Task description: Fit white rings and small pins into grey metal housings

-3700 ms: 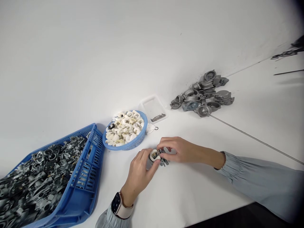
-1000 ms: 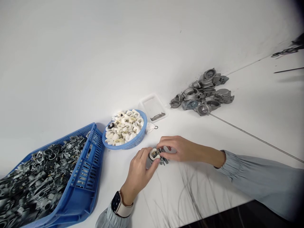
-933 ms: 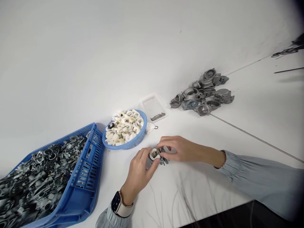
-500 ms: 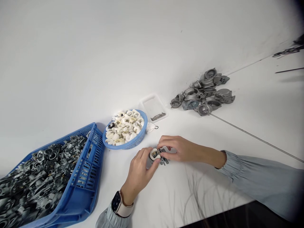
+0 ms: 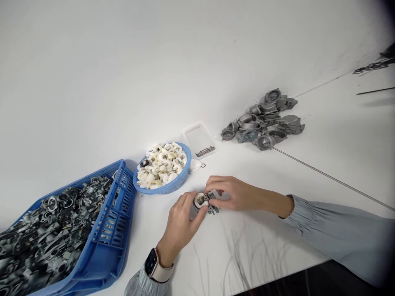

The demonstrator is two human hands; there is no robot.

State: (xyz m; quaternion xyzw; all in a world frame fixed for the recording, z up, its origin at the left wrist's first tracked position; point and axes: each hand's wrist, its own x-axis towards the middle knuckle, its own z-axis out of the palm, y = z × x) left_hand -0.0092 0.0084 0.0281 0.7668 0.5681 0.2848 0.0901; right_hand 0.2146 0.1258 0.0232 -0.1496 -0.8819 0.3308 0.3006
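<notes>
A grey metal carburetor body (image 5: pixel 213 210) lies on the white table with a white ring-shaped float (image 5: pixel 202 205) on top. Small brass parts show inside the ring. My left hand (image 5: pixel 180 222), wearing a watch at the wrist, curls round the left side of the body, thumb at its near edge. From the right, my right hand (image 5: pixel 236 193) bends its fingers and thumb over the float's hinge side. Whether a tiny part sits between those fingertips is hidden.
At left stands a blue crate (image 5: pixel 106 263) full of carburetor bodies. Beyond my hands are a blue basket (image 5: pixel 173 187) of white floats and a white tray (image 5: pixel 197 133) with thin metal pins (image 5: pixel 205 151). Grey float bowls (image 5: pixel 265 142) are heaped at back right, beside a long thin rod (image 5: pixel 324 172).
</notes>
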